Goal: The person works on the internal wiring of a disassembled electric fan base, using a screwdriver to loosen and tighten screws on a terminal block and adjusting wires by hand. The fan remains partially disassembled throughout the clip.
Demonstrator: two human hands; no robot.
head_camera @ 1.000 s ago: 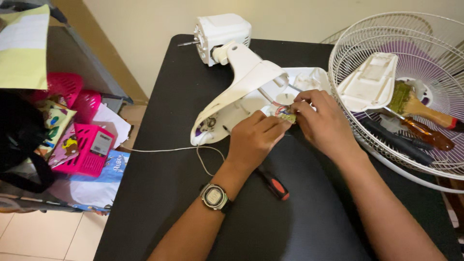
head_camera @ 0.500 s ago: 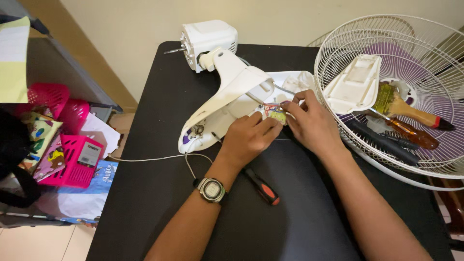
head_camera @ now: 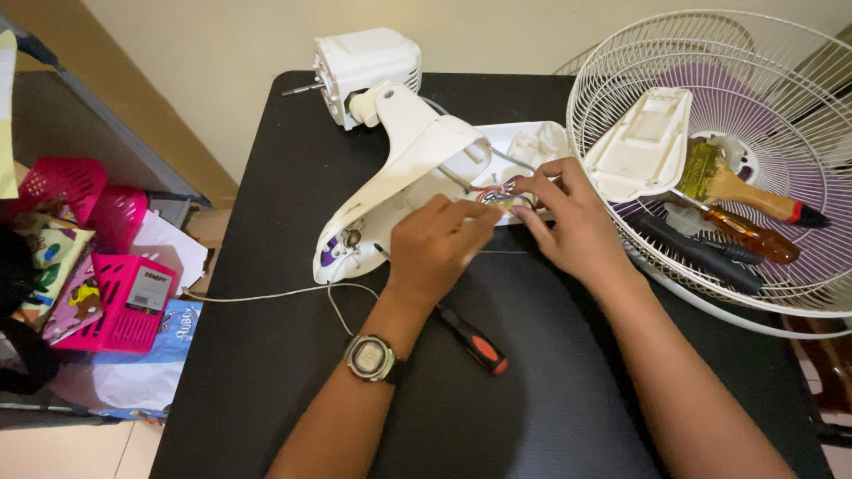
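Flat between both hands point(head_camera: 510, 226), fan body point(head_camera: 399, 168) points toward the wall.

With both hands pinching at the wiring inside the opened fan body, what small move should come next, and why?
Probably keep the left hand steadying the white fan body while the right hand eases the small wired part free. Both sets of fingertips meet on it, coloured wires bunch there, and the red-and-black screwdriver lies unused on the black table, so finger work seems called for.

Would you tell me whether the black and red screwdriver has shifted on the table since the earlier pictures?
No. The screwdriver lies beside the left wrist as before, just below the white fan body.
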